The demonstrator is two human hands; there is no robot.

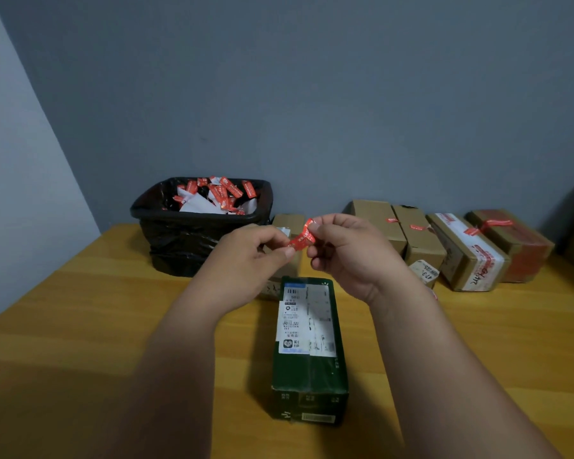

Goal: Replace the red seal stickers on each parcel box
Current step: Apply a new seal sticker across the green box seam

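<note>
I have both hands up over the bench point(80, 326): my left hand point(246, 260) and right hand point(348, 253) each pinch an end of one red seal sticker point(301, 239), held above the dark green parcel box point(309, 352), whose top shows no seal yet. Four brown boxes point(421, 240) far right already carry red seals; another sits partly hidden behind my hands. The black-lined bin point(199, 223), far left, holds many discarded stickers, so I judge the job well along.

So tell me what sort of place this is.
Probably a small parcel-handling spot in a plain room. Taped cardboard parcels sit in a row against the wall on a wooden table, and a lined bin is full of discarded red seal stickers.
</note>
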